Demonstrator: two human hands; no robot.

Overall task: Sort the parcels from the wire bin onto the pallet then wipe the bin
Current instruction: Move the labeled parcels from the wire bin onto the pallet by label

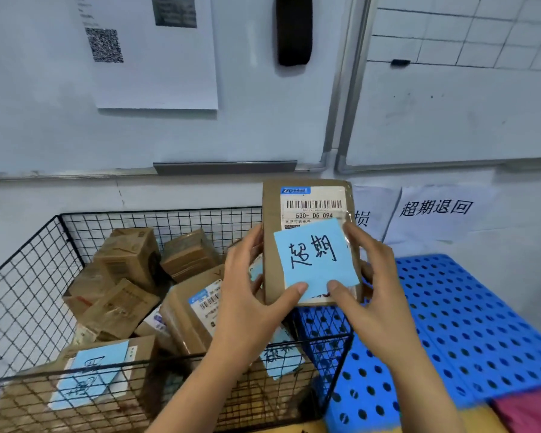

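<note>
I hold a flat brown cardboard parcel (272, 214) upright above the right end of the black wire bin (28, 267). It carries a white barcode label and a blue sticky note with handwriting. My left hand (250, 295) grips its left edge, thumb on the front. My right hand (372, 292) grips its right edge, thumb on the note. Several brown parcels (128, 260) lie piled in the bin, some with blue notes. The blue perforated pallet (469, 323) sits to the right of the bin.
Whiteboards hang on the wall behind, with a printed sheet (150, 51) and a black eraser (294, 29). A paper sign (434, 210) with characters is taped above the pallet. A pink and a yellow object (528, 410) lie at the pallet's near right corner.
</note>
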